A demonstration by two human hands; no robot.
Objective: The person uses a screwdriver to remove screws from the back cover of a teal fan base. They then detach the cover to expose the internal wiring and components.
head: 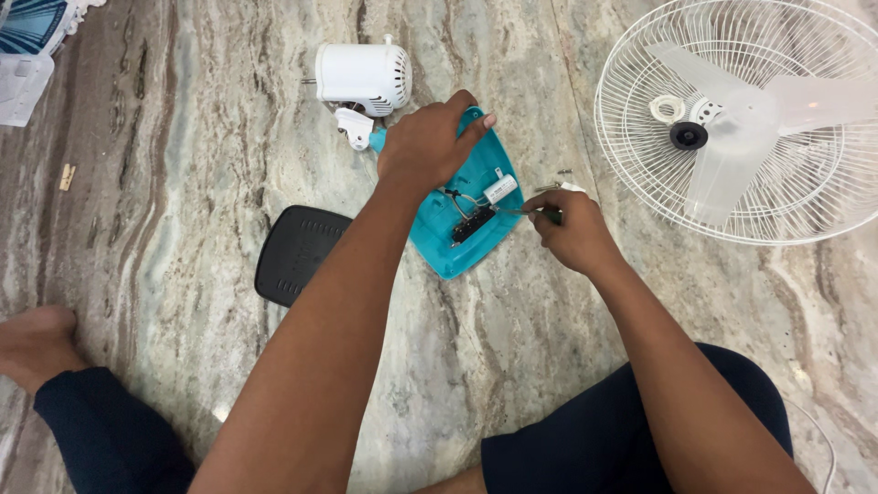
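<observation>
While the left hand (425,142) is pressing down on the far rim of the teal fan base (462,242), fingers spread flat over its edge rather than curled around anything, the right hand (572,233) is pinching a screwdriver (526,211) in a tight, narrow grip, its thin shaft pointing into the open shell. The tip is reaching a small black switch block (473,225) lying inside the base, with thin wires looping just above it and a white capacitor (500,189) sitting just beyond the tip. The base is lying upside down on the marble floor (183,165), between the two hands. Just behind the right hand, a few small screws (560,174) are lying loose on the floor. Past the left hand's knuckles, the white motor housing (363,78) is resting on its side, joined to the base by a white neck. On the near side of the left forearm, a black oval cover (297,252) is lying flat, partly hidden by that arm. Well off to the outer side of the right hand, a white fan grille (745,119) with translucent blades is lying face up.
</observation>
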